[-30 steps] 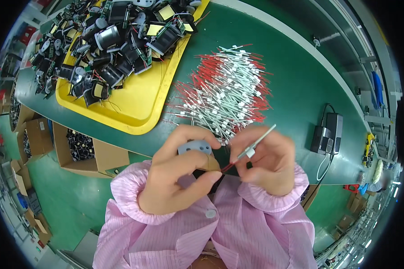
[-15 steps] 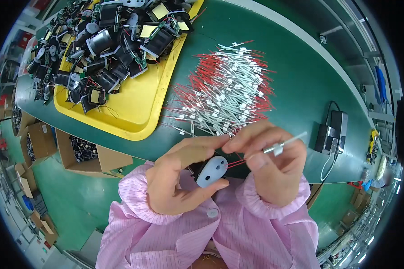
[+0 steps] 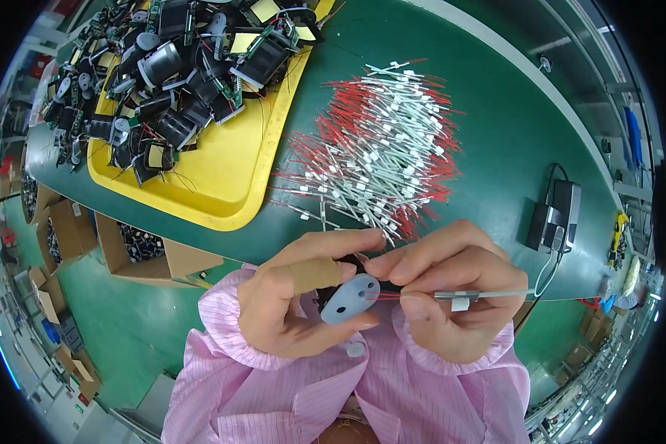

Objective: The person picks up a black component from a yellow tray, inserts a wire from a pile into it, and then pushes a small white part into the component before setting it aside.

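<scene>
My left hand (image 3: 274, 300), with a tan plaster (image 3: 314, 275) round one finger, grips a black spool-like part by its grey oval end plate (image 3: 340, 305). The plate faces right and has several round holes; most of the black body is hidden by my fingers. Thin red wires (image 3: 388, 296) run from one hole to my right hand (image 3: 470, 285). There, thumb and fingers are closed on a wire lead with a pale sleeve (image 3: 496, 294) and a small white tag (image 3: 460, 304). The sleeve sticks out to the right, nearly level. Both hands are above the table's near edge.
Beyond my hands, a pile of red-and-white wire leads (image 3: 392, 148) covers part of the green table (image 3: 510, 148). At the left, a yellow tray (image 3: 233, 200) is heaped with black parts (image 3: 174, 126). A black power adapter (image 3: 555, 218) stands right. Cardboard boxes (image 3: 189, 255) sit lower left.
My right hand has turned and shifted slightly right, so the pale sleeve has swung from slanting upward to nearly level. The left hand still holds the black part in about the same place.
</scene>
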Demonstrator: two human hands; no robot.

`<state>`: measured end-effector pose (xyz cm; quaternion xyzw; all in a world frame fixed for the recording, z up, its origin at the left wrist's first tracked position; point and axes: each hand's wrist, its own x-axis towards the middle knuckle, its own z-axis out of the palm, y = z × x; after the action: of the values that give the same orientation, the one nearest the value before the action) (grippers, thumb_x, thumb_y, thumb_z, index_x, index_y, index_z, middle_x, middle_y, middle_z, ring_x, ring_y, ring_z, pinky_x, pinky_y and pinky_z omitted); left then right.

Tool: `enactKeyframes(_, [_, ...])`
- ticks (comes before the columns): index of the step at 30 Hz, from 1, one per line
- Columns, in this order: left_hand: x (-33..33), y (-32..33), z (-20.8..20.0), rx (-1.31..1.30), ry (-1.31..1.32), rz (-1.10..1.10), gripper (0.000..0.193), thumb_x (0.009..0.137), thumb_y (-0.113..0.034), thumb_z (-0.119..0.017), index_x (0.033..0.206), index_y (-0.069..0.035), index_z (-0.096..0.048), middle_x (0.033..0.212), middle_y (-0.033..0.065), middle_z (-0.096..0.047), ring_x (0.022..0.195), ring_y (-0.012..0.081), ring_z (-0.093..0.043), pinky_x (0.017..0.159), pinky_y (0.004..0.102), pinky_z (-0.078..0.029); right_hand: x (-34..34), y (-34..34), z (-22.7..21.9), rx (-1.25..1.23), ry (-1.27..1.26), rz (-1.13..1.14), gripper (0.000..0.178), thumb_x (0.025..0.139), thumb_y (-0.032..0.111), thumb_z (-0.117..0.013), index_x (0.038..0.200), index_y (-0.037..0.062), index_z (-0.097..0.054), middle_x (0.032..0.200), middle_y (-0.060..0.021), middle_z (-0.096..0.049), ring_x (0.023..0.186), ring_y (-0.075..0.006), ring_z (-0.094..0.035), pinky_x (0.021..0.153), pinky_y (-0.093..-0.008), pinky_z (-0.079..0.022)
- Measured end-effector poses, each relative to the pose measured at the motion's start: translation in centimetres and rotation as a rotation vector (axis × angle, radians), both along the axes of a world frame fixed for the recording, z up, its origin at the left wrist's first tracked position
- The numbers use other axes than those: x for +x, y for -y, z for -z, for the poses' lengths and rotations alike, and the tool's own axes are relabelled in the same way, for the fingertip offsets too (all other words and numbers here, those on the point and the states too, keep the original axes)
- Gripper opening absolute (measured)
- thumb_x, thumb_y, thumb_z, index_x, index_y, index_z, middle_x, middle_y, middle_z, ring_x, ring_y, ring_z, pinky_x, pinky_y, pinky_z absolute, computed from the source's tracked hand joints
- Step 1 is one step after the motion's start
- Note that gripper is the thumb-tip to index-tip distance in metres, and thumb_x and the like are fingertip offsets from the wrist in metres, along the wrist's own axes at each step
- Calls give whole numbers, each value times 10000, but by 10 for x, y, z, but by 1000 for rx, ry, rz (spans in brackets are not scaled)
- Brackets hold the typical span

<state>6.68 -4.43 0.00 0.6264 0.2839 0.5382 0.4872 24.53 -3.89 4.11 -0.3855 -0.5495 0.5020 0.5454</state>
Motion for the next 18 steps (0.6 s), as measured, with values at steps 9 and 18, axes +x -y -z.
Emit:
enactKeyframes(9, [-6, -5, -6, 53, -79, 16, 492, 719, -82, -813, 1080, 41, -502, 1114, 337, -580, 949, 366, -650, 736, 367, -551, 8, -14, -8, 107, 169, -157, 74, 750, -81, -645, 808, -87, -601, 881, -205, -601, 775, -307, -696, 688, -339, -603])
enactKeyframes(18, [-6, -5, -5, 67, -58, 16, 471, 735, -92, -803, 1069, 56, -507, 1089, 337, -590, 922, 356, -653, 712, 361, -552, 5, -11, -11, 167, 196, -158, 124, 713, -102, -660, 831, -84, -627, 902, -210, -623, 791, -302, -700, 688, -313, -593])
